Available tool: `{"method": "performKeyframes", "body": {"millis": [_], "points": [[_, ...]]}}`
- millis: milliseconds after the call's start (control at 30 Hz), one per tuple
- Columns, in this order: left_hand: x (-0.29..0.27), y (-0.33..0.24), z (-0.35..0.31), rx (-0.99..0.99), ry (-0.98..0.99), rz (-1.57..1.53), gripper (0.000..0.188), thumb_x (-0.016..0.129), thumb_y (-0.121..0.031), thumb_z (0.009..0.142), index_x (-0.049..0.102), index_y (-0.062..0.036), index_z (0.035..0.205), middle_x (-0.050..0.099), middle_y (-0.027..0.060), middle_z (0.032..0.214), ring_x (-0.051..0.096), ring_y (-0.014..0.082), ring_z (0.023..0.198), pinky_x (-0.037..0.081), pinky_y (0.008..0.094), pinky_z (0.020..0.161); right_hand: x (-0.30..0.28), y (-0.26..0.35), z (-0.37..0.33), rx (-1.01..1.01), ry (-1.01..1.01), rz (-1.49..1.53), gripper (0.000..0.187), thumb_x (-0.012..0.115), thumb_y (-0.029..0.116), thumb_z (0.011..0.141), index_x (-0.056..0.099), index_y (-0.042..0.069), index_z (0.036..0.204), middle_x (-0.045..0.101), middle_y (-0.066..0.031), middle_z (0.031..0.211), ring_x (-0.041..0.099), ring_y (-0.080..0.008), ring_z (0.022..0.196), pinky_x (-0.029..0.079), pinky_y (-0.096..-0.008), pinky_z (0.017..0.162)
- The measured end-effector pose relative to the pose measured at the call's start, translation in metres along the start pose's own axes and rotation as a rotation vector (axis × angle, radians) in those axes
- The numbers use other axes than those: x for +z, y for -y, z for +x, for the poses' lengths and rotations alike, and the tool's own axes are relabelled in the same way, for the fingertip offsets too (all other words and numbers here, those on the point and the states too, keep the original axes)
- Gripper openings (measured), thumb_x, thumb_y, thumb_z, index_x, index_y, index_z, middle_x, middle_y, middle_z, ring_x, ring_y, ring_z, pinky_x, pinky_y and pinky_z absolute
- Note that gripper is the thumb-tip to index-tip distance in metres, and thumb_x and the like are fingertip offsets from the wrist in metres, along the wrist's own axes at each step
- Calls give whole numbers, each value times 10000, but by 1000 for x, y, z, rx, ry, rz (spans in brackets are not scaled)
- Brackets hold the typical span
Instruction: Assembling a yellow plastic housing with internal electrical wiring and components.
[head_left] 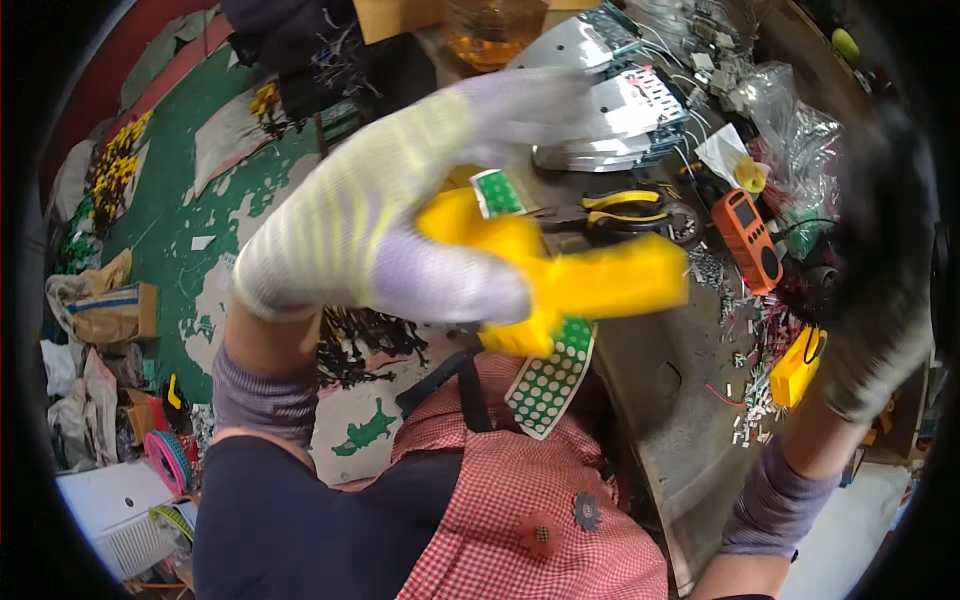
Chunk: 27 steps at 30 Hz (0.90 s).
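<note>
My left hand [375, 215], in a pale striped glove with a greyish palm, holds a bright yellow plastic piece [620, 280] in the crook of its thumb. Motion blurs that piece, so its exact kind is unclear. Behind and below it shows a green sheet with white dots [553, 378]; whether the hand also grips it cannot be told. At the far right is my right hand [880, 270], its dark glove smeared by motion and its fingers unreadable. Near its wrist is a yellow box-like piece [797, 370] with a dark loop; I cannot tell whether the hand touches it.
Yellow-handled pliers [625, 210] and an orange handheld meter [747, 240] lie on the dark bench [650, 375]. Metal plates with wires [620, 115] are stacked farther back. Clear plastic bags [795, 130] and scattered small parts [750, 400] lie rightward. Cable bundles [365, 345] lie at the left.
</note>
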<state>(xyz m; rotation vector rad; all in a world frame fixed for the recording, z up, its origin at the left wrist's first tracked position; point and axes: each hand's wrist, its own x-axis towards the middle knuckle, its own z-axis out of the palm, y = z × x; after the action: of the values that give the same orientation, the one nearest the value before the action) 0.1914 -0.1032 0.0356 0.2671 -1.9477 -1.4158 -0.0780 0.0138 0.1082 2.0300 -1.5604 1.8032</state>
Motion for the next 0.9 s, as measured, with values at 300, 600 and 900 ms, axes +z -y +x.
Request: {"method": "performKeyframes", "body": {"millis": [300, 600, 900], "points": [[-43, 57, -34, -536, -161, 146, 356, 643, -379, 951, 608, -24, 969, 638, 34, 649, 620, 106, 591, 497, 258, 580, 100, 0, -31, 25, 444, 157, 497, 661, 20, 882, 558, 44, 1367, 653, -67, 1175, 619, -143, 1073, 470, -297, 971], [-118, 214, -15, -737, -1277, -781, 165, 571, -234, 953, 520, -77, 950, 645, 167, 983, 645, 354, 769, 527, 539, 857, -26, 0, -95, 821, 160, 30, 234, 566, -11, 840, 673, -73, 1038, 656, -113, 930, 662, -186, 793, 532, -296, 758], [-257, 262, -80, -631, -959, -451, 236, 548, -100, 922, 556, -4, 1137, 617, 156, 972, 641, 328, 870, 575, 483, 866, -143, -19, -205, 942, -315, 344, 236, 627, 192, 961, 595, 61, 1154, 473, 2, 815, 451, -116, 722, 400, -270, 646]]}}
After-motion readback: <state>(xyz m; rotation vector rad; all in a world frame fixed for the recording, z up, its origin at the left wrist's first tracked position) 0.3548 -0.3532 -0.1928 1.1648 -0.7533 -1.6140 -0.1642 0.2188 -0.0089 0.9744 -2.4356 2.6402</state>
